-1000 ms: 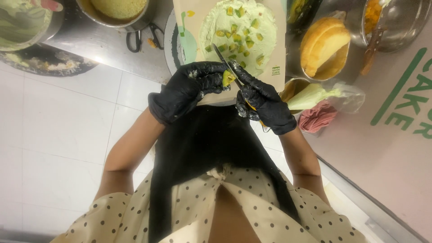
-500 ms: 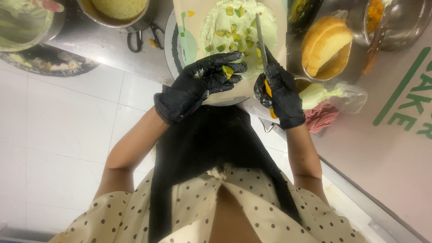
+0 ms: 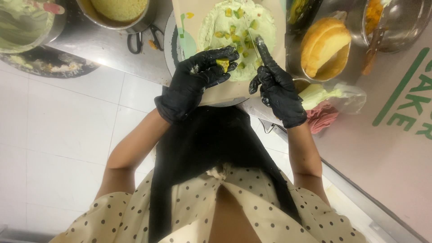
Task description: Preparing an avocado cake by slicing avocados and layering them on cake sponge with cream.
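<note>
Steel counter [image 3: 108,42] — bearing pot [image 3: 119,13], scissors [image 3: 144,38], cake board [image 3: 225,90].

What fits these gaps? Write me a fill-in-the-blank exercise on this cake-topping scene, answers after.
1. Both hands wear gloves coloured ____.
2. The left hand pinches a small ____ fruit piece in its fingers.
3. The right hand holds a thin ____ over the green-frosted cake.
4. The cake sits on a beige ____.

Missing words: black; yellow; knife; board

Single head-worn camera looked steeply down from above, close over wearer's torso and gloved hands, faced counter [image 3: 112,49] edge; floor showed at left.
</note>
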